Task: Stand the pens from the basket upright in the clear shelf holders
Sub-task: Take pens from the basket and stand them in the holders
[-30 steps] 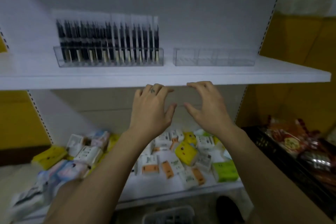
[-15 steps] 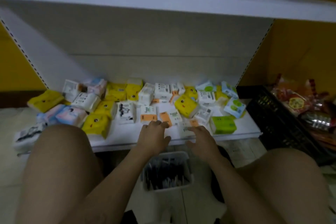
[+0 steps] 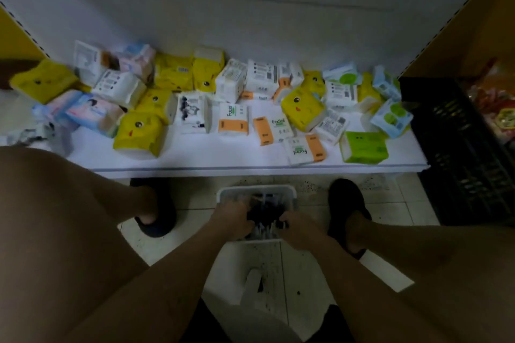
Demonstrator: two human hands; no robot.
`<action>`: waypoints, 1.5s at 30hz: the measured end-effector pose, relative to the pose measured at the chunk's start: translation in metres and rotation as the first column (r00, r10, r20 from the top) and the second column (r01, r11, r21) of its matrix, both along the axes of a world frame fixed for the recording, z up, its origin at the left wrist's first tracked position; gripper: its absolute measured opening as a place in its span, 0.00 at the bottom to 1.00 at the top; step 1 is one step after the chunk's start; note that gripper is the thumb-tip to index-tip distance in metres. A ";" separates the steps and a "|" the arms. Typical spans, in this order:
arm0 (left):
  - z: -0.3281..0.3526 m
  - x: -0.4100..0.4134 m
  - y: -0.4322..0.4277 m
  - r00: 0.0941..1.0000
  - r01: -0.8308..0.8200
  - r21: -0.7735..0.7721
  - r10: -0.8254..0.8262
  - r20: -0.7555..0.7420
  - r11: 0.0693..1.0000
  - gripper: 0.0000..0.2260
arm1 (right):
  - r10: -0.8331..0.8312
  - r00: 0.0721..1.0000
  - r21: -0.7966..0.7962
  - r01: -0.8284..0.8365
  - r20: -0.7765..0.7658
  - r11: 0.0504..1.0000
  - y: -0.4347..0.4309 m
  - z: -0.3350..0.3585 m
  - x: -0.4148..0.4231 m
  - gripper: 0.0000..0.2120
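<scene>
The head view looks straight down between the person's bare knees at a small white basket point(image 3: 289, 191) standing on the tiled floor point(image 3: 404, 203), just in front of the lower shelf point(image 3: 223, 160) and between two dark slippers point(image 3: 345, 198). The pens point(image 3: 264, 211) lie inside the basket as a dark, near-black heap with some pale ends showing toward its near wall; blur keeps single pens from being told apart. The left hand point(image 3: 231, 220) and the right hand point(image 3: 302, 228) are both down in the basket, one at each side of the heap. Their fingers point(image 3: 288, 221) are curled inward and grip the dark bundle between them, though each finger's exact place is smeared. On the shelf behind lie many tissue packs point(image 3: 302, 108), yellow, white with orange, green and pale blue, scattered flat and tilted. A black crate point(image 3: 457, 153) stands at the shelf's right end.
</scene>
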State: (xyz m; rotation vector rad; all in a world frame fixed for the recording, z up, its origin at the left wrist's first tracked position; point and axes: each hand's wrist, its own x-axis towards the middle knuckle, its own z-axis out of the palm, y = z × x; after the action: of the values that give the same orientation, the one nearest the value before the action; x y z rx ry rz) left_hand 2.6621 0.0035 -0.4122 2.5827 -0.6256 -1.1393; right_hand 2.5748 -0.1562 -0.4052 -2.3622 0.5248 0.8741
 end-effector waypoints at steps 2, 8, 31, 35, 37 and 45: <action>-0.015 0.005 0.001 0.993 -0.062 0.011 0.063 -0.103 0.998 0.20 | -0.016 0.999 -0.005 0.016 -0.051 1.000 -0.003 -0.012 0.001 0.19; -0.061 0.020 -0.006 0.941 -0.252 0.020 0.250 -0.230 0.967 0.10 | -0.153 0.983 0.079 0.161 -0.106 0.984 -0.008 -0.045 0.019 0.11; -0.134 0.011 -0.017 0.825 -0.504 0.069 0.503 -0.256 0.861 0.06 | -0.370 0.903 0.189 0.411 -0.218 0.892 -0.024 -0.112 0.025 0.12; -0.116 -0.003 -0.017 0.786 -0.608 -0.022 0.598 -0.155 0.794 0.11 | -0.372 0.891 0.197 0.427 -0.260 0.883 -0.020 -0.124 0.028 0.17; -0.111 -0.007 -0.018 0.757 -0.643 -0.036 0.627 -0.187 0.765 0.10 | -0.359 0.895 0.177 0.411 -0.265 0.894 -0.017 -0.126 0.030 0.18; -0.083 0.001 -0.026 0.609 -0.730 -0.053 0.613 -0.504 0.681 0.18 | -0.287 0.893 0.086 0.335 -0.346 0.938 -0.019 -0.130 0.036 0.17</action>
State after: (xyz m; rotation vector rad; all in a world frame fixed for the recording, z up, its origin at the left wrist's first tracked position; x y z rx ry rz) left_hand 2.6631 -0.0221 -0.4955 1.9099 0.3094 -1.1920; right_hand 2.6111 -0.1749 -0.5353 -1.9361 0.9164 1.1168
